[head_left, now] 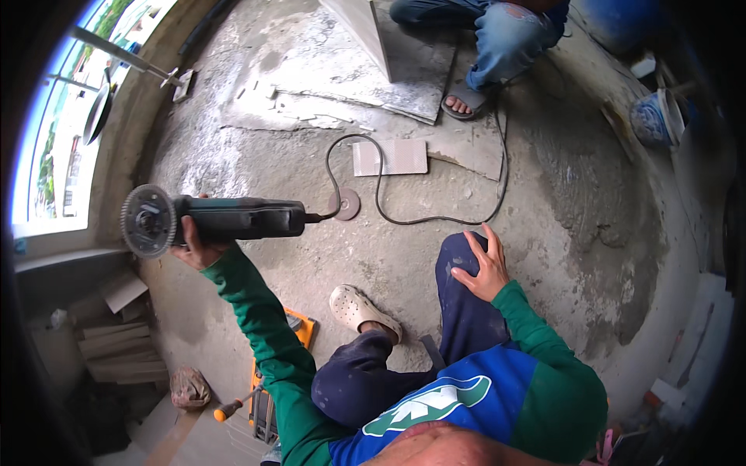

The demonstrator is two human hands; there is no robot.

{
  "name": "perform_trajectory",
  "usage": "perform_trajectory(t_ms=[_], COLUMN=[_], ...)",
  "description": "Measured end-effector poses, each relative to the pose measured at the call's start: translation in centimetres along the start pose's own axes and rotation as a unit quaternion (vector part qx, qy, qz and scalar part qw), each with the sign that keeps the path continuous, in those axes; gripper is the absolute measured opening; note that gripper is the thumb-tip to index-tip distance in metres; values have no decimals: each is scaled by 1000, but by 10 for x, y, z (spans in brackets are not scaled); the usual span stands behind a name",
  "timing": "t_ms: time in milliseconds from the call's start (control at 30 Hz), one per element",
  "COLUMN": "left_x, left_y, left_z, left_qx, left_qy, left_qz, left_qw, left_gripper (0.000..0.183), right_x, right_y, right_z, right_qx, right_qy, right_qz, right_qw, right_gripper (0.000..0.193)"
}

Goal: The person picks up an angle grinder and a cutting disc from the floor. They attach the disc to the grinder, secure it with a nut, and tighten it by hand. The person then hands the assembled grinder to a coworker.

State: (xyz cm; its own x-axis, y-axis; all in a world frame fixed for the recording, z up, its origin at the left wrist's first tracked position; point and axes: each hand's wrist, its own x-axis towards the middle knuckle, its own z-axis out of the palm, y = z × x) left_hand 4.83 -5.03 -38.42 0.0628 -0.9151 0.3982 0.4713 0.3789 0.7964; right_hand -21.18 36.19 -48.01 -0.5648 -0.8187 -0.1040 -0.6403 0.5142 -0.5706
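Observation:
My left hand [199, 250] grips a dark angle grinder [242, 217] near its head, with the arm stretched out to the left. A toothed round blade [148, 220] is on the grinder's left end, facing up toward me. From its other end a black cord [420, 222] loops across the floor to the right. My right hand [487, 268] rests on my right knee with its fingers spread, holding nothing. Beneath the cord lies a reddish-brown grinding disc [344, 204]. A small pale tile piece [400, 157] lies beyond it.
Another person [513, 46] sits at the far side beside large slabs [311, 85]. A window [58, 147] is on the left. An orange-and-black tool [265, 404], a screwdriver [226, 410] and stacked tile strips [123, 351] lie near left. A bucket [654, 120] stands far right.

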Motion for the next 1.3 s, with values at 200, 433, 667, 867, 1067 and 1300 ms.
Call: perform_trajectory(t_ms=[200,433,667,867,1067,1300], left_x=[10,-75,-188,-239,-243,-247], left_y=[153,109,-31,-84,-91,-116], left_z=[-1,-33,-107,-106,-61,-68], left_qx=[-96,210,277,330,305,452], left_qy=[-97,-42,120,23,-45,-65], left_qz=[-193,-185,-315,-250,-275,-206], left_qw=[972,959,900,910,911,865], left_gripper=[59,49,73,74,79,82], right_x=[-14,37,36,-4,118,182], right_y=[6,0,22,-6,-149,-165], right_z=[-9,7,1,20,100,249], right_qx=[-26,14,340,-172,198,500], right_qy=[-171,-175,-217,-101,-63,-143], right_qz=[-11,106,60,126,-151,222], right_qw=[985,979,913,972,966,825], right_gripper=[78,61,63,65,58,44])
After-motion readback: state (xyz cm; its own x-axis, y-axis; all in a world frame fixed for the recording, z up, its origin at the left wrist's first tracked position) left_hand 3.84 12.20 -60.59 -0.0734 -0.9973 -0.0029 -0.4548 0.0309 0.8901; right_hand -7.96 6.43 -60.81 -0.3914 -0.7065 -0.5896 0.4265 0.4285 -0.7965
